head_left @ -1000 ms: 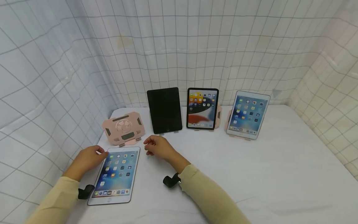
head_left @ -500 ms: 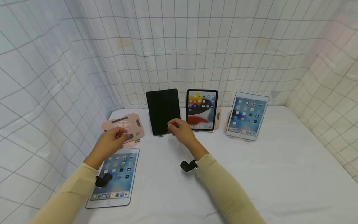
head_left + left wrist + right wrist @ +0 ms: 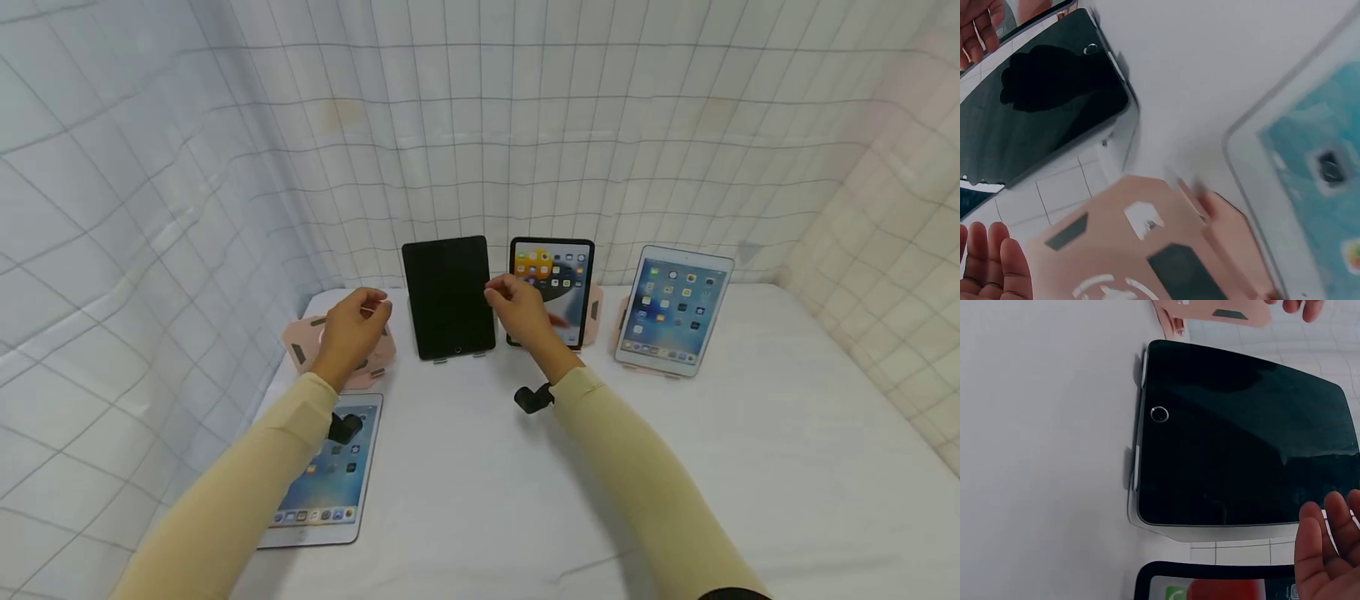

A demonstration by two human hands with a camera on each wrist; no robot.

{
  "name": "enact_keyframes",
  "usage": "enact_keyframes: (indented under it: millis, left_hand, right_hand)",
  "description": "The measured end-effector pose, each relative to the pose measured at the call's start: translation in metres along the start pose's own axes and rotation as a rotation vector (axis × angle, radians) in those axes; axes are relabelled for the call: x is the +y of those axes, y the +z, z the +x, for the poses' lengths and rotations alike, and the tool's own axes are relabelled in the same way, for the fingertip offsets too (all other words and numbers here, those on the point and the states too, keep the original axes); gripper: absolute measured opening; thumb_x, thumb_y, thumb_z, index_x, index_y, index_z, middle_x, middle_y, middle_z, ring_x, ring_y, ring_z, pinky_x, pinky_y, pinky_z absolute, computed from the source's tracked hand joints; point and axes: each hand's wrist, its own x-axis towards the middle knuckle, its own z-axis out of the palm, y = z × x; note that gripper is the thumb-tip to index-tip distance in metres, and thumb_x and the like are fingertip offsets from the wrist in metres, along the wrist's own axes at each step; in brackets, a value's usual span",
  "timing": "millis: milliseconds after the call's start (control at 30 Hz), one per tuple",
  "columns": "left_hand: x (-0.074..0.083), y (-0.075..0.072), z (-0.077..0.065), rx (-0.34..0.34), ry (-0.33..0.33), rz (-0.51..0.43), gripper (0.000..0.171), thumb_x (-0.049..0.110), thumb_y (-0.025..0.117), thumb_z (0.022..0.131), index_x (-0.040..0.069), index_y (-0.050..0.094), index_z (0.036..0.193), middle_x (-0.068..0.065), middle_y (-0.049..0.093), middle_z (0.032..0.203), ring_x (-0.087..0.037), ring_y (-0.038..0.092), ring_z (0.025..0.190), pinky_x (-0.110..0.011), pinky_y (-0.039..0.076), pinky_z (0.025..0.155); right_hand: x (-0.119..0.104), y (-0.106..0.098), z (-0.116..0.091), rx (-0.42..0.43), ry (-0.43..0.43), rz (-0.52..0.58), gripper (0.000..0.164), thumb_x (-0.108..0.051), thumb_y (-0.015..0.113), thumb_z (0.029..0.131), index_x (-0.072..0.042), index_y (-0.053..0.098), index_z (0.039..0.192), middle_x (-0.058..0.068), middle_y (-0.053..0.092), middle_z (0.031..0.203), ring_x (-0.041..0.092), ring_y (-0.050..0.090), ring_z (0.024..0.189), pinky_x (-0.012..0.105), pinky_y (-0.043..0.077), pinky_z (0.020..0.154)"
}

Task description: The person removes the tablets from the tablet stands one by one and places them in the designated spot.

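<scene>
A dark-screened tablet (image 3: 448,296) leans on a stand at the back, between my two hands. My left hand (image 3: 351,327), fingers loosely bent and holding nothing, is over the pink tablet stand (image 3: 307,333) to its left. My right hand (image 3: 525,312) is near the tablet's right edge and partly covers the lit tablet (image 3: 577,275) behind it. In the right wrist view, the relaxed fingers (image 3: 1310,540) are close to the dark tablet's edge; contact cannot be made out. A white tablet (image 3: 318,535) lies flat at front left, partly hidden by my left sleeve.
Another white tablet (image 3: 675,308) leans on a pink stand at the back right. A white cloth (image 3: 480,483) covers the table. Gridded curtains (image 3: 555,125) hang behind and on both sides.
Both hands have moved away from the flat white tablet, forward and to the right. They are now on either side of the upright dark tablet. The tablets have stayed where they were.
</scene>
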Motion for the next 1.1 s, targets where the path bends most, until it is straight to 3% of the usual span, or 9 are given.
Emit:
enact_keyframes:
  millis: [100,367,733,1100]
  left_hand:
    - [0.009,0.010,0.006,0.028,0.011,-0.009,0.032,0.028,0.053,0.101,0.007,0.062,0.123,-0.012,0.063,0.113,-0.027,0.060,0.103,-0.040,0.051,0.083]
    - [0.014,0.023,0.021,0.059,0.024,-0.010,0.037,0.024,0.054,0.100,0.005,0.060,0.131,-0.012,0.063,0.115,-0.027,0.061,0.106,-0.042,0.052,0.085]
    - [0.018,0.030,0.032,0.083,-0.074,-0.111,0.041,0.026,0.056,0.100,0.005,0.057,0.135,-0.013,0.061,0.129,-0.029,0.060,0.118,-0.044,0.050,0.095]
    - [0.019,0.036,0.040,0.080,-0.077,-0.082,0.038,0.023,0.052,0.102,0.007,0.056,0.136,-0.013,0.063,0.124,-0.026,0.061,0.113,-0.041,0.051,0.093]
  right_hand:
    - [-0.005,-0.005,0.004,0.038,-0.006,-0.038,0.020,-0.025,0.058,0.101,-0.010,0.066,0.112,0.005,0.067,0.103,0.020,0.060,0.097,0.037,0.051,0.085]
    - [-0.016,-0.004,0.017,0.134,0.001,-0.078,0.022,-0.024,0.058,0.101,-0.008,0.063,0.115,0.007,0.067,0.110,0.020,0.062,0.102,0.036,0.052,0.085]
    - [-0.016,0.001,0.027,0.143,0.028,-0.054,0.027,-0.022,0.056,0.102,-0.006,0.060,0.123,0.010,0.064,0.123,0.023,0.061,0.112,0.036,0.052,0.091]
    - [-0.010,0.006,0.038,0.144,0.019,-0.074,0.026,-0.023,0.056,0.102,-0.006,0.062,0.122,0.010,0.067,0.114,0.024,0.063,0.102,0.037,0.052,0.083]
